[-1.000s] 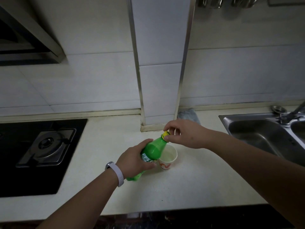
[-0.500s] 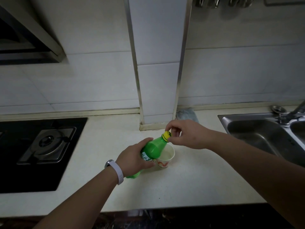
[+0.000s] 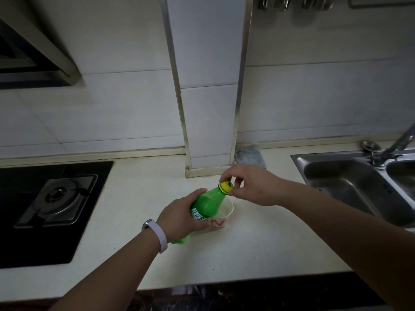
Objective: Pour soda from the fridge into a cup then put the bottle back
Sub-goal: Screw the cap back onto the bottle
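**Both hands on green soda bottle, cap pinched, cup just behind**

Left hand (image 3: 183,217) grips the green soda bottle (image 3: 207,204) around its labelled middle, fingers curled round the far side, thumb on the near side. Bottle is tilted, neck pointing up and away from the person toward the right hand, base (image 3: 179,240) showing below the left wrist, close to the counter (image 3: 247,254); cannot tell if the base touches it. White wristband (image 3: 160,234) on the left wrist.

Right hand (image 3: 253,185) pinches the yellow cap (image 3: 226,186) at the top of the bottle, thumb and forefinger on either side of it, other fingers loosely curled. Cap sits on the neck; cannot tell whether it is tight or loosened.

Paper cup (image 3: 221,215) stands upright on the counter directly beyond the left hand and below the right hand, white with a red-orange mark on its side. Bottle shoulder overlaps the cup rim in view; cannot tell if they touch. Inside of the cup looks pale, liquid level not readable.

Left of the left hand: black gas hob (image 3: 56,198) set into the counter, with a range hood (image 3: 33,52) above it. Right of the right hand: steel sink (image 3: 350,182) with a faucet (image 3: 399,142) and a round metal plug (image 3: 370,145) beside it. Beyond the right hand, a grey-blue cloth (image 3: 249,157) lies at the foot of the tiled wall column (image 3: 208,86). Metal utensils (image 3: 296,2) hang at the top edge, too cropped to identify.
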